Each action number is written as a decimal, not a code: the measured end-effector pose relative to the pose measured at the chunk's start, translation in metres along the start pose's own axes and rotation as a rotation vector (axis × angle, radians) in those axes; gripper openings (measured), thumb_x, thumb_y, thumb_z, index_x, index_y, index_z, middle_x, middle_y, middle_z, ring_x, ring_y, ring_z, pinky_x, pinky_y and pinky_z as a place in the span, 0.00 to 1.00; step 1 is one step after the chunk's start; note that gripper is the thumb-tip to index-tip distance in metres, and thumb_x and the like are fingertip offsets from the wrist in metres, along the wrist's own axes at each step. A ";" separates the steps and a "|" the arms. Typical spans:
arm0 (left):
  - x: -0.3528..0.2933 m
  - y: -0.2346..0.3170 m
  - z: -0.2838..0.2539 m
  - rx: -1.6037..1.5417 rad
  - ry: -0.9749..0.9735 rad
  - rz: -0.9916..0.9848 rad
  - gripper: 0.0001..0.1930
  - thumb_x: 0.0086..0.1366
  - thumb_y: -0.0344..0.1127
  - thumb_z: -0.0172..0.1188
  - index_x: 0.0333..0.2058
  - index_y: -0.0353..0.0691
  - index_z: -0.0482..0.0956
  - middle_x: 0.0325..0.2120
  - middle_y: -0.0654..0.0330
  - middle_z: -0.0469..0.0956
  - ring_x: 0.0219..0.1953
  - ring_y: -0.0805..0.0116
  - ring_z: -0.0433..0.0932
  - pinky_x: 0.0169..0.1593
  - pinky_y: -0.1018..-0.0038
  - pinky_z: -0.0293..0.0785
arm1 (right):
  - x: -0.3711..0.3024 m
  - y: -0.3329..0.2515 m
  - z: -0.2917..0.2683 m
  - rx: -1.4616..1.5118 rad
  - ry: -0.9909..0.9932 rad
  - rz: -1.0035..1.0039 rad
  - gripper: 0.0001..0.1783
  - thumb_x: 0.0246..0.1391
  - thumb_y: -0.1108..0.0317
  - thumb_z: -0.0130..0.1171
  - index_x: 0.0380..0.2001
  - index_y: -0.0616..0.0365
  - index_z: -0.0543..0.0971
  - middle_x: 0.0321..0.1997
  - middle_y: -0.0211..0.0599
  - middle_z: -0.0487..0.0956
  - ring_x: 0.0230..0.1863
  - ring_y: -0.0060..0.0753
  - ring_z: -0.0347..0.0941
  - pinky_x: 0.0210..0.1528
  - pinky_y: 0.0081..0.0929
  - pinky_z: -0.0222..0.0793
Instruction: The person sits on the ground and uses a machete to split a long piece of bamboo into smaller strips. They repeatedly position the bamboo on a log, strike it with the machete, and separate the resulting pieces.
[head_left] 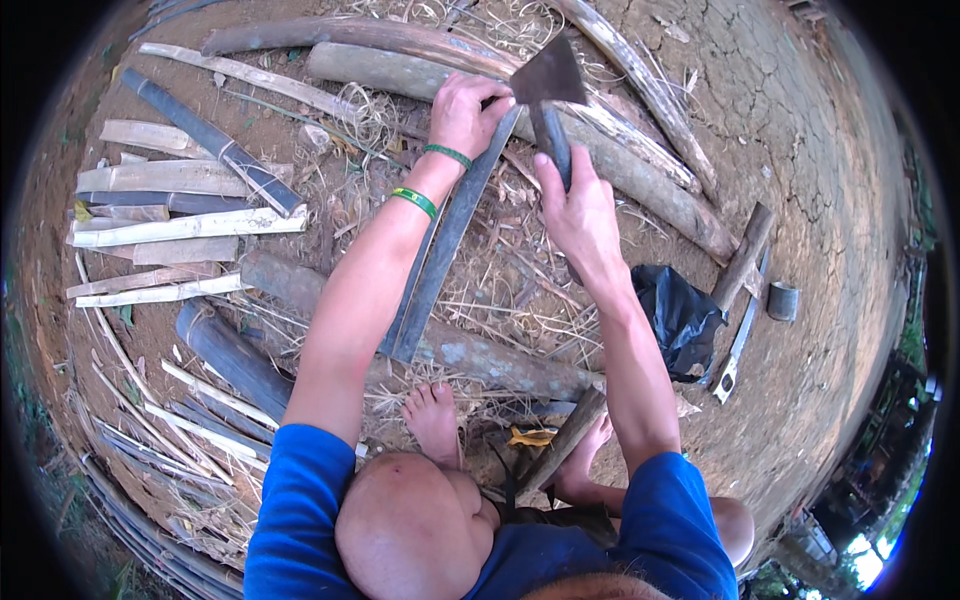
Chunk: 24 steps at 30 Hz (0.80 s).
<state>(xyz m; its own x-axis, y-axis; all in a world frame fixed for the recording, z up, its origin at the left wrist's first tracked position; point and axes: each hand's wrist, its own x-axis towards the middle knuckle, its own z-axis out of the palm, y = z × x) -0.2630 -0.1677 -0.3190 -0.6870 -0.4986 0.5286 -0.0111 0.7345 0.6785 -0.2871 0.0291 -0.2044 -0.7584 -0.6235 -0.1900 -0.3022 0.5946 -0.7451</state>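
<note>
Your left hand pinches the far end of a dark bamboo strip in its grip, the strip slanting from the farther log back to the nearer log; your right hand holds a broad-bladed chopper wrapped in its grip

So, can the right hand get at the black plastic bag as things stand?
Probably not straight away: the right hand is holding a bladed tool. Otherwise the way looks free; the black plastic bag lies just beside the right forearm.
</note>
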 end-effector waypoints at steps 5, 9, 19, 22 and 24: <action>-0.004 0.001 -0.003 -0.031 -0.003 -0.034 0.07 0.52 0.32 0.72 0.31 0.40 0.87 0.32 0.55 0.86 0.39 0.53 0.82 0.51 0.61 0.74 | 0.000 -0.002 0.009 -0.056 0.100 -0.101 0.20 0.67 0.56 0.56 0.49 0.63 0.71 0.24 0.62 0.80 0.30 0.68 0.80 0.32 0.53 0.73; 0.000 0.006 0.001 0.001 -0.038 -0.055 0.07 0.54 0.32 0.72 0.32 0.40 0.87 0.33 0.56 0.85 0.39 0.53 0.82 0.50 0.62 0.76 | 0.010 0.019 0.008 -0.116 0.056 -0.032 0.19 0.68 0.55 0.54 0.48 0.63 0.72 0.23 0.59 0.79 0.28 0.64 0.81 0.32 0.52 0.73; -0.089 0.076 -0.046 0.532 -0.279 -0.166 0.33 0.70 0.42 0.55 0.71 0.44 0.59 0.72 0.50 0.55 0.73 0.48 0.56 0.71 0.43 0.53 | -0.018 -0.059 -0.041 0.037 0.164 -0.246 0.17 0.66 0.62 0.58 0.51 0.63 0.72 0.20 0.55 0.78 0.24 0.59 0.81 0.26 0.43 0.73; -0.098 0.077 -0.047 0.631 -0.377 -0.172 0.32 0.72 0.45 0.50 0.71 0.44 0.58 0.73 0.52 0.52 0.74 0.49 0.54 0.72 0.41 0.50 | -0.011 -0.062 -0.030 0.032 0.189 -0.283 0.18 0.65 0.63 0.60 0.51 0.64 0.71 0.21 0.58 0.79 0.25 0.62 0.80 0.26 0.47 0.73; -0.094 0.079 -0.045 0.635 -0.378 -0.166 0.30 0.74 0.45 0.47 0.72 0.44 0.57 0.74 0.52 0.52 0.73 0.47 0.54 0.71 0.39 0.50 | 0.004 -0.021 -0.008 -0.100 0.177 -0.294 0.18 0.66 0.61 0.58 0.48 0.64 0.71 0.24 0.62 0.80 0.27 0.67 0.79 0.27 0.51 0.72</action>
<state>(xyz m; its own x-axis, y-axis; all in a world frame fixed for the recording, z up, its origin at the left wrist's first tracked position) -0.1663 -0.0832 -0.2921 -0.8410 -0.5180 0.1565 -0.4738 0.8446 0.2492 -0.2885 0.0183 -0.1840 -0.7162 -0.6829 0.1439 -0.5711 0.4550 -0.6832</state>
